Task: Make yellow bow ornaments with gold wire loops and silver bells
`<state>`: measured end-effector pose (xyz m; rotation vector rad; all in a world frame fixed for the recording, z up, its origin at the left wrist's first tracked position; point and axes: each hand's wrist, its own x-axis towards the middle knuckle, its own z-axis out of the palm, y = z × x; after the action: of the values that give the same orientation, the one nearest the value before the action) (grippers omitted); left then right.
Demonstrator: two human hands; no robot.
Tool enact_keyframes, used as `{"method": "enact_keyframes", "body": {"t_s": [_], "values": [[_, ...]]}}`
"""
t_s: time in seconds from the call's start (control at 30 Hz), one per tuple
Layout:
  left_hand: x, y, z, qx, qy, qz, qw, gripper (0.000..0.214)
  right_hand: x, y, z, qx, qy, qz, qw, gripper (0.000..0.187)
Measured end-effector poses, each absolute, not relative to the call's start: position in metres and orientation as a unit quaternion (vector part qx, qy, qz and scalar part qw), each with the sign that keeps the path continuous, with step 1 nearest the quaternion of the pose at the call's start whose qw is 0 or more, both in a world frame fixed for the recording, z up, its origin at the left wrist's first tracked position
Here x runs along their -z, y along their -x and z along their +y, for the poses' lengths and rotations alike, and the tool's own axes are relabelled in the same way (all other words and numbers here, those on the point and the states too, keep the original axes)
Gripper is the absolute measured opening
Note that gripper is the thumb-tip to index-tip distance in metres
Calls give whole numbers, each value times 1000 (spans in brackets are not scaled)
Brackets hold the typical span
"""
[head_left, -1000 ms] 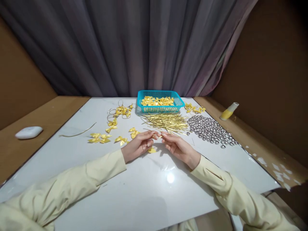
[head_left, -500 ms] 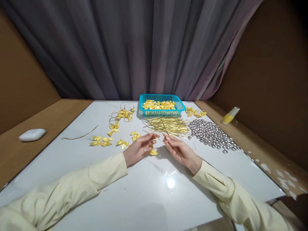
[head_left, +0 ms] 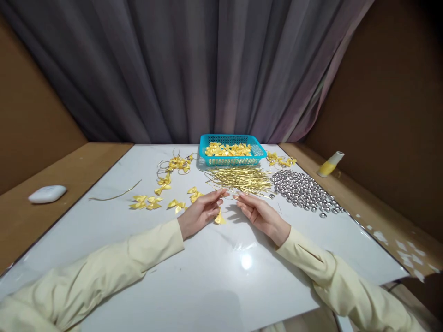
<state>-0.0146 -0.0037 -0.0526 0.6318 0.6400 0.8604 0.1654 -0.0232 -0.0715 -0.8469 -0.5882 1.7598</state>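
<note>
Both hands at work over a white table. The left hand and the right hand face each other near the middle, their fingertips close but apart. In each, thumb and forefinger appear pinched on a thin gold strand that spans the narrow gap between them; the exact grip points are too fine to resolve. Just below the left fingers is a yellow bow; whether it hangs from the strand or rests on the table cannot be told.

The step in hand is judged to be fine two-handed handling of the strand, perhaps bending or joining its ends. The next move seems to call for a firm left pinch, with the right fingertips guiding their end precisely and without a hard pull.

Beyond the hands lies a heap of gold strands; farther still stands a blue basket containing yellow bows. To the right spread silver beads. To the left are a loose pair of bows and, farther off, a looped cluster of bows. A spool stands tilted at the far right.
</note>
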Motion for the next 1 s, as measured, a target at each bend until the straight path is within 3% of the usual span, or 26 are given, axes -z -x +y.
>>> {"method": "enact_keyframes", "body": {"t_s": [0.47,0.87,1.0], "values": [[58,15,4,-322,-342,298,831,13,60,-158,-34,-668,392,-334,537,26],[59,24,7,-263,-393,250,845,23,61,-164,-30,-755,302,-332,478,27],[57,25,5,-244,-416,241,842,28,58,-162,-34,-751,299,-365,462,19]]}}
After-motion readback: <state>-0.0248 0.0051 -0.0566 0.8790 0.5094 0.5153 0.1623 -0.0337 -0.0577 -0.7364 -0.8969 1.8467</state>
